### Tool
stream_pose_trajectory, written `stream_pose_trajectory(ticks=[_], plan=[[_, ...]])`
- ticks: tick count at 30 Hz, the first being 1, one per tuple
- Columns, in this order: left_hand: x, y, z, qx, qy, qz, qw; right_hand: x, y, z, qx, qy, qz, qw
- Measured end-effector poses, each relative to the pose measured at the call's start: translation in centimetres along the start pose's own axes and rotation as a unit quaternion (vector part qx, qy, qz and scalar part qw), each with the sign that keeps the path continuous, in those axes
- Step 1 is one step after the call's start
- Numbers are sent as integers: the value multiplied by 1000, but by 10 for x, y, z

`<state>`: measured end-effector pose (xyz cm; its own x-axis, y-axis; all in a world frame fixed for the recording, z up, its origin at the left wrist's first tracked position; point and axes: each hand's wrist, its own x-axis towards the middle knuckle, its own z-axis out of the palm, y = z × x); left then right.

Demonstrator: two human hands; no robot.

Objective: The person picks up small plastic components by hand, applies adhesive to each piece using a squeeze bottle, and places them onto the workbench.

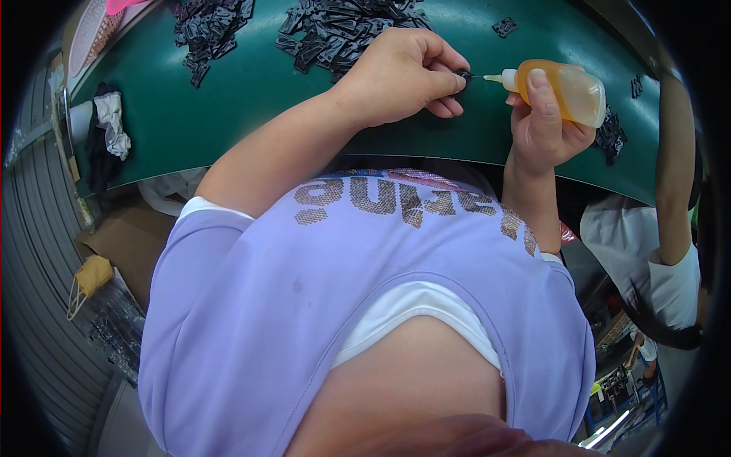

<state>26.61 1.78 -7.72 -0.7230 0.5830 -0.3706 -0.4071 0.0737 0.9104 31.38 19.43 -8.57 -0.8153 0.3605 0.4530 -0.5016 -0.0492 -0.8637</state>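
Note:
My left hand [407,76] pinches a small black plastic part [462,78] between thumb and fingers, above the green table. Wrapped in my right hand [544,126] is a squeeze bottle [567,90] of amber liquid, tilted on its side. Its thin needle tip points left and reaches the black part; whether they touch I cannot tell. Behind my left hand lies a big heap of similar black parts [335,38]. A second heap of black parts [209,34] is farther left.
The green table [251,114] curves across the top. One loose black part [504,28] lies beyond the bottle. More black parts [611,137] lie at the right, near another person's arm [674,167]. A pink basket [95,34] and white and black cloths [113,126] are at the left.

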Motion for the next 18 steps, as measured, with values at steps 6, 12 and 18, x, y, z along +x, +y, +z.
stream_pose_trajectory(ticks=[6,12,18], plan=[[0,0,0,10,-3,5,1000,0,-2,2,1,1,-2,1000],[-1,0,0,14,-3,11,1000,1,-3,5,-26,-6,0,1000],[0,-1,0,2,3,14,1000,3,-3,-2,29,29,-7,999]])
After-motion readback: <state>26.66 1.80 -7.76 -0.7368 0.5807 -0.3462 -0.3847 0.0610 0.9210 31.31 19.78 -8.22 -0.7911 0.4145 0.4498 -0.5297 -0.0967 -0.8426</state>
